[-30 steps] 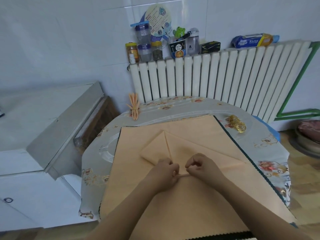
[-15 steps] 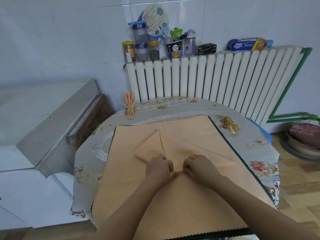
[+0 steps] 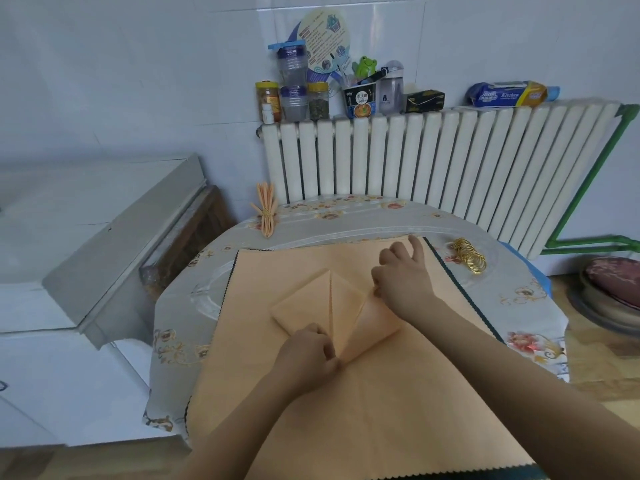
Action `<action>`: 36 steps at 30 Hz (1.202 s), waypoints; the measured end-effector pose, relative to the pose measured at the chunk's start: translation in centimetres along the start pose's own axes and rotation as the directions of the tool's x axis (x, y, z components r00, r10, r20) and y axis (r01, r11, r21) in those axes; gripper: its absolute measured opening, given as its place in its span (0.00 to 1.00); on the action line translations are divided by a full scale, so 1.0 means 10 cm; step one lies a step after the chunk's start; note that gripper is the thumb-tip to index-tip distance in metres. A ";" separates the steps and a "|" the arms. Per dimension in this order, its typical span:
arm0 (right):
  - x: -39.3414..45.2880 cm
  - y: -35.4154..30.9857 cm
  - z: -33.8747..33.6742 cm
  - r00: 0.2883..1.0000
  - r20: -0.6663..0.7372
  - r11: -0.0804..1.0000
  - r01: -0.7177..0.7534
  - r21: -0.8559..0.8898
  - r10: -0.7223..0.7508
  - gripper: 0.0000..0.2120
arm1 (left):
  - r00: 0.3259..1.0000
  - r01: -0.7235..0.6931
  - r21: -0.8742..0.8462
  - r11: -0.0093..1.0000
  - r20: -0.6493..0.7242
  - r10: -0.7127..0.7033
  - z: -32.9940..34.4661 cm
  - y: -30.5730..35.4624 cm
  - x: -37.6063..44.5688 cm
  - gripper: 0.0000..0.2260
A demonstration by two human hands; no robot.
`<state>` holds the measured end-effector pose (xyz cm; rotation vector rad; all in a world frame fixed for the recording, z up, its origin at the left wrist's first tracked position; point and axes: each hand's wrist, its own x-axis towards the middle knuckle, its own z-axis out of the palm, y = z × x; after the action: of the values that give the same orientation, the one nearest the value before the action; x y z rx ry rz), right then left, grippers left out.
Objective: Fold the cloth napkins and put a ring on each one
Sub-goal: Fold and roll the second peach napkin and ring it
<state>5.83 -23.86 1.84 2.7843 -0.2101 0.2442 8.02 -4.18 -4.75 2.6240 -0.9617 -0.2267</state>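
A folded peach napkin lies on a stack of flat peach cloths covering the round table. My left hand pinches the napkin's near point where the folds meet. My right hand grips the napkin's right flap and holds it folded over toward the middle, with the index finger sticking out. A pile of gold rings rests on the table at the right, beyond the cloths' edge. At the table's far left lies a finished napkin, pleated and bound by a ring.
The table has a floral plastic cover. A white radiator stands behind it, with jars, a cup and boxes on top. A white appliance is at the left. Stacked bowls sit on the floor at the right.
My right hand left the napkin's near point, moved up and right, and folded the right flap inward. My left hand stayed pinching the near point. The camera shifted slightly.
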 end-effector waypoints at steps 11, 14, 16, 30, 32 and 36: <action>0.54 -0.42 0.39 0.978 -0.002 0.956 0.204 0.211 -0.208 0.08 | 0.999 0.039 0.047 0.998 -0.001 -0.039 -0.09 0.06 0.04 0.11; 0.54 -0.50 0.51 0.979 -0.052 0.930 0.204 0.304 -0.198 0.10 | 0.998 0.016 0.075 0.997 0.066 -0.021 -0.10 0.04 0.05 0.20; 0.53 -0.52 0.60 0.988 -0.084 0.888 0.153 0.434 -0.129 0.22 | 0.994 0.007 0.093 0.996 0.106 -0.017 -0.11 0.03 0.08 0.20; 0.50 -0.44 0.82 0.916 0.201 0.392 -0.336 0.856 0.346 0.10 | 0.983 0.020 0.011 1.000 0.181 -0.022 -0.15 -0.03 0.17 0.15; 0.52 -0.47 0.87 0.919 0.203 0.455 -0.348 0.820 0.338 0.09 | 0.984 0.021 0.004 1.000 0.179 -0.022 -0.15 -0.03 0.18 0.14; 0.54 -0.52 0.96 0.916 0.145 0.559 -0.347 0.753 0.373 0.08 | 0.985 0.007 0.039 0.999 0.169 -0.014 -0.14 -0.02 0.20 0.14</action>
<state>13.33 -22.95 -7.71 3.5569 -0.8738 0.6066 10.01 -4.99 -3.63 2.6790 -1.0162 -0.4451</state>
